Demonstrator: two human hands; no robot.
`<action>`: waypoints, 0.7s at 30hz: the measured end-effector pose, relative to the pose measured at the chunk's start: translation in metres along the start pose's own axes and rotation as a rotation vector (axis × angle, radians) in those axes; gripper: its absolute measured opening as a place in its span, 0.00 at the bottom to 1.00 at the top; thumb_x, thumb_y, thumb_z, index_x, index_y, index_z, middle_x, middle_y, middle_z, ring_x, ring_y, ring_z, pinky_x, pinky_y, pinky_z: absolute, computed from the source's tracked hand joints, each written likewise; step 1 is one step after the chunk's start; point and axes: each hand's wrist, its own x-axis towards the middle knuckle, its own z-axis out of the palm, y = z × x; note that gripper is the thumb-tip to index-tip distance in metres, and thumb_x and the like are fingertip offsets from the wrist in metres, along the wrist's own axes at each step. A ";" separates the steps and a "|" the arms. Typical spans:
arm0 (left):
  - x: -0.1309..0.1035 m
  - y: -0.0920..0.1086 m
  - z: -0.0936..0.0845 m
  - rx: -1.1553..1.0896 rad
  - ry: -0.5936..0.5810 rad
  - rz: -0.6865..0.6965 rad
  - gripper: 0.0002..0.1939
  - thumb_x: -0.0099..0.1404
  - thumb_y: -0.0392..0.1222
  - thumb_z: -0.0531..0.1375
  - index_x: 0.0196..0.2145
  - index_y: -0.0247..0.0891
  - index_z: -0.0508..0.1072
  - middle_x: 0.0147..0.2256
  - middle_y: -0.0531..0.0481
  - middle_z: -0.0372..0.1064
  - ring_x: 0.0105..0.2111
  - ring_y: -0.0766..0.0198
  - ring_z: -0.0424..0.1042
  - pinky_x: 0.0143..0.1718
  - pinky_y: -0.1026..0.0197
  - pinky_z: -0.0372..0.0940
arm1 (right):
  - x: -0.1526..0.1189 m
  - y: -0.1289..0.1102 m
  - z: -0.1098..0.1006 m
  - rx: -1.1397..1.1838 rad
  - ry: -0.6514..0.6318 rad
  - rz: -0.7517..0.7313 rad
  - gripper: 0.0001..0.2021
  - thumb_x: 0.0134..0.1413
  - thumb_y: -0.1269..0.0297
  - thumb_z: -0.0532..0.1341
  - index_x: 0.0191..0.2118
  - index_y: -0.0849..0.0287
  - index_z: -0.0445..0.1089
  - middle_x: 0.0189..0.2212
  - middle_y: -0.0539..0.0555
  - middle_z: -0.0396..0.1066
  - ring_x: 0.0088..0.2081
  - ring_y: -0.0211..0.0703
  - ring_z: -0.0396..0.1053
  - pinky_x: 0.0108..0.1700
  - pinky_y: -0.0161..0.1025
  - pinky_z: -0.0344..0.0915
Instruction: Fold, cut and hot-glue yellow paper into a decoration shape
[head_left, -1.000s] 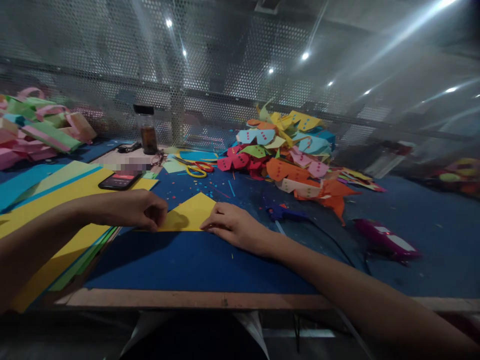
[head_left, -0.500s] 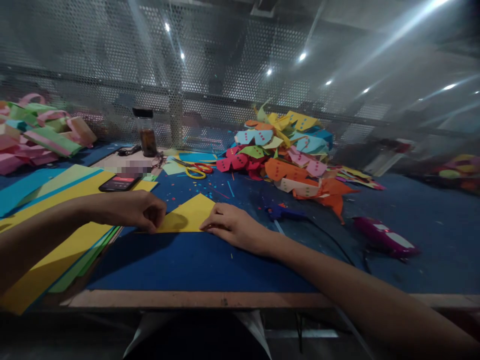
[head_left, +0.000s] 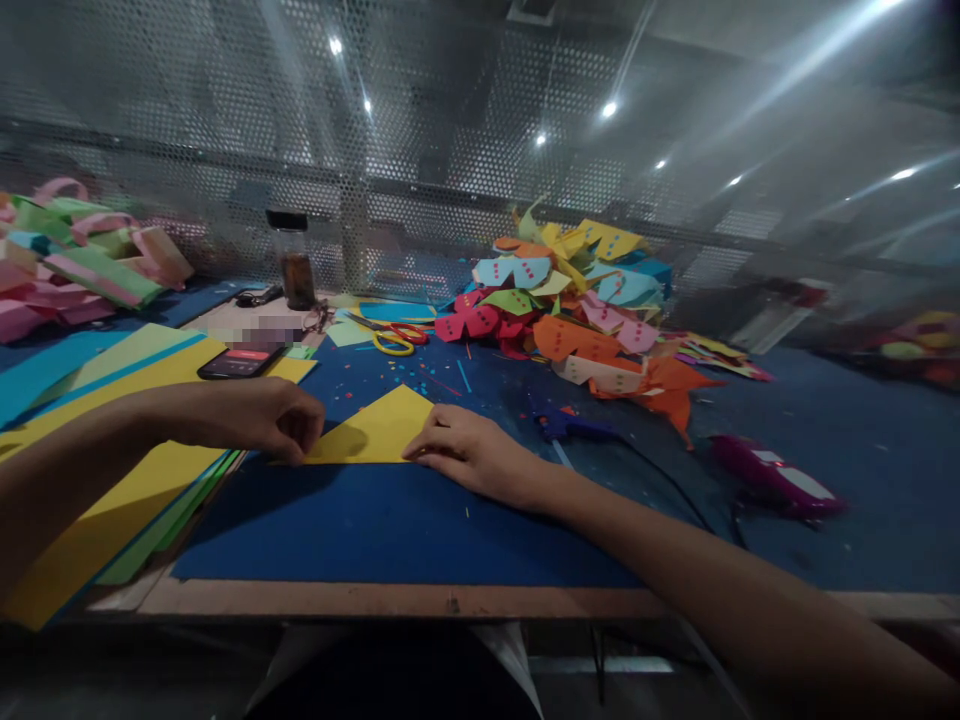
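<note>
A yellow sheet of paper (head_left: 382, 425), folded to a triangle, lies on the blue table top with its point away from me and its straight folded edge towards me. My left hand (head_left: 281, 420) is closed, its thumb and fingertips down on the sheet's left end, casting a shadow over it. At the right part of the folded edge, my right hand (head_left: 472, 450) has thumb and fingers drawn together on the paper. The right corner is hidden under that hand.
Stacked coloured sheets (head_left: 142, 490) and a phone (head_left: 240, 362) lie left. Beyond are yellow-and-red-handled scissors (head_left: 394, 342), a lidded jar (head_left: 298, 270) and paper scraps. A heap of cut-paper shapes (head_left: 577, 330), a blue glue gun (head_left: 574, 425) and a purple device (head_left: 776, 478) lie right.
My left hand has slid slightly left along the folded edge. My right hand stays nearly in place on the paper, and the view has shifted a little.
</note>
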 end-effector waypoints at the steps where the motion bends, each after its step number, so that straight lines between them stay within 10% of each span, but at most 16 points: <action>1: 0.000 0.000 0.000 0.006 0.003 0.003 0.04 0.56 0.40 0.63 0.31 0.39 0.75 0.29 0.53 0.74 0.31 0.60 0.71 0.31 0.64 0.61 | 0.000 0.000 0.000 0.004 0.001 0.001 0.08 0.70 0.70 0.61 0.48 0.56 0.79 0.42 0.55 0.72 0.45 0.43 0.71 0.47 0.38 0.66; 21: -0.003 0.000 0.004 0.038 0.049 -0.019 0.06 0.56 0.35 0.60 0.31 0.37 0.77 0.28 0.55 0.74 0.30 0.65 0.68 0.29 0.67 0.58 | 0.000 -0.002 -0.001 -0.008 -0.020 0.029 0.09 0.71 0.69 0.61 0.48 0.56 0.79 0.42 0.55 0.72 0.45 0.43 0.70 0.47 0.39 0.66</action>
